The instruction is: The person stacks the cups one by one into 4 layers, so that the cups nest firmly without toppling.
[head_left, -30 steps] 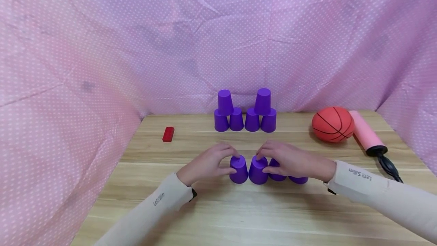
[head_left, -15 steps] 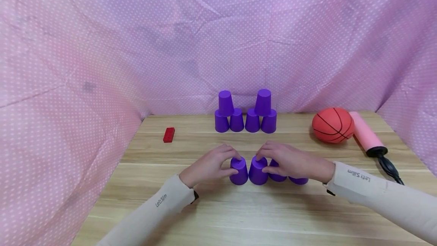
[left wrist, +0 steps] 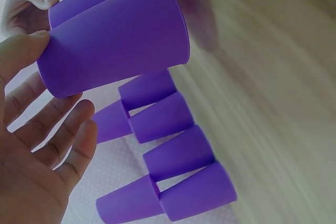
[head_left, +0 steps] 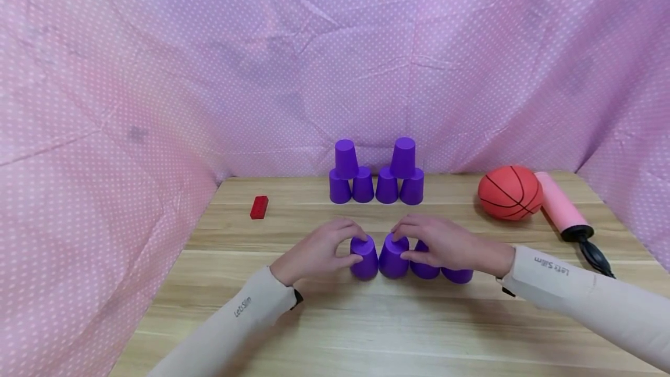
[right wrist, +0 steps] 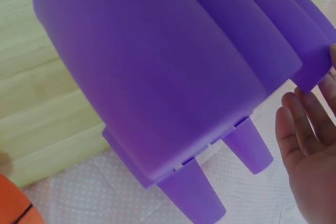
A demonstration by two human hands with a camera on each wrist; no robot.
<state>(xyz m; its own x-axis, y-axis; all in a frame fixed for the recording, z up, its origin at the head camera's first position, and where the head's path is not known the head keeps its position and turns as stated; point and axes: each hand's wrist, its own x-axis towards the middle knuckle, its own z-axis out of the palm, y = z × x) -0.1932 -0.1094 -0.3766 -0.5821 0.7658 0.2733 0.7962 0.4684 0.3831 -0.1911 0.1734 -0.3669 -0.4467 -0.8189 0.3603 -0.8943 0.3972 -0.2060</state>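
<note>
In the head view my left hand (head_left: 319, 253) pinches an upside-down purple cup (head_left: 366, 262) between thumb and fingers. The left wrist view shows this cup (left wrist: 115, 40) up close, its rim apart from the table above a shadow. My right hand (head_left: 445, 244) holds the neighbouring upside-down purple cup (head_left: 392, 262) by its base end and side. Two more purple cups stand to the right, one (head_left: 425, 269) partly behind my right hand and the other (head_left: 458, 276) mostly beneath it. The right wrist view has the outermost cup (right wrist: 147, 72) large in front.
Farther back, two small purple stacks rise, a left upper cup (head_left: 346, 159) and a right upper cup (head_left: 403, 157) each bridging two lower ones. A red block (head_left: 259, 207) lies at the left. On the right are an orange basketball (head_left: 510, 192) and a pink hand pump (head_left: 562, 205).
Both hands and the two held cups have shifted slightly up in the head view over the last half second. The back stacks, block, ball and pump stay put.
</note>
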